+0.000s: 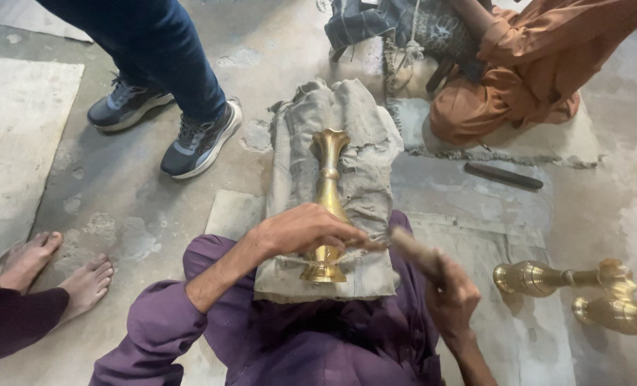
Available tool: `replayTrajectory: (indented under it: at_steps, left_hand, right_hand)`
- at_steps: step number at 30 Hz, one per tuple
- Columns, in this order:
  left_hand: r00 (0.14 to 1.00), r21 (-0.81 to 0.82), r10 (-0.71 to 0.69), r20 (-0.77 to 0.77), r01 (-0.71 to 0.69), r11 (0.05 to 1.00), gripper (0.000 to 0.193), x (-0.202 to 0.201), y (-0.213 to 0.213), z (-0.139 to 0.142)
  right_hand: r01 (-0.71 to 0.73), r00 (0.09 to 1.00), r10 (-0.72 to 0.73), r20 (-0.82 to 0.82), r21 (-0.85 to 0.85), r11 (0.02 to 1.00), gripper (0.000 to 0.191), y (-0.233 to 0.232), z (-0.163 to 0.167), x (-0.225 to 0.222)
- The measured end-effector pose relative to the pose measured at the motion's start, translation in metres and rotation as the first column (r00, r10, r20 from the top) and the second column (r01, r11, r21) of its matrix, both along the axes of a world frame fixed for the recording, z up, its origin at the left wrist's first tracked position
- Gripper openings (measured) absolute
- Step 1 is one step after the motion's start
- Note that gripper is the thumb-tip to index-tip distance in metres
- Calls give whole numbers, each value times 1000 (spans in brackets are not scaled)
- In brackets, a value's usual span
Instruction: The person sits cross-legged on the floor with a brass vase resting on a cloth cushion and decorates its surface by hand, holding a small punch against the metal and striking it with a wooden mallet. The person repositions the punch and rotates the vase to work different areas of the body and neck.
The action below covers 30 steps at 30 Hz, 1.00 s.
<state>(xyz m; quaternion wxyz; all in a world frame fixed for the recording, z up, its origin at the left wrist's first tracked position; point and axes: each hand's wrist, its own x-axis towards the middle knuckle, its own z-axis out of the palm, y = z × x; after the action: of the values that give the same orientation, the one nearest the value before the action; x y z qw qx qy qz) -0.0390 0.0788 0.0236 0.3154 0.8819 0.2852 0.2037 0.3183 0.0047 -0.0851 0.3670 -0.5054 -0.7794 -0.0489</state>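
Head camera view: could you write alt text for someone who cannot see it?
A seated person's left hand steadies a brass vase lying on a cloth-wrapped pad, while the right hand grips a wooden-handled tool beside it. Two more brass pieces lie on the floor.

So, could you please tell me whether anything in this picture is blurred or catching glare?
Head view: the wooden tool in the right hand is motion-blurred; the brass vase under the left hand is sharp with soft highlights; the brass pieces at right gleam; lighting is even, shadows faint.

Glossy golden brass vase [328, 187] on rough, frayed grey cloth padding [365, 150]; matt, patchy concrete floor [140, 207]; blurred tool handle [413, 250], possibly wood.
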Motion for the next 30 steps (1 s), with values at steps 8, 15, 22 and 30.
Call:
replayTrajectory:
  at_steps: [8, 15, 22, 30]
  left_hand:
    - [955, -167, 271, 116, -251, 954, 46, -6, -21, 5]
    - [883, -179, 399, 246, -363, 914, 50, 1, -33, -5]
    - [749, -293, 571, 336, -493, 819, 48, 6, -48, -17]
    - [543, -430, 732, 412, -592, 681, 47, 18, -64, -23]
  right_hand:
    - [-63, 998, 62, -18, -127, 990, 64, 31, 53, 3]
    - [-24, 938, 59, 342, -104, 994, 65, 66, 105, -5]
    - [34, 885, 144, 443, -370, 929, 71, 81, 160, -23]
    - [85, 812, 161, 561, -386, 919, 72, 89, 204, -52]
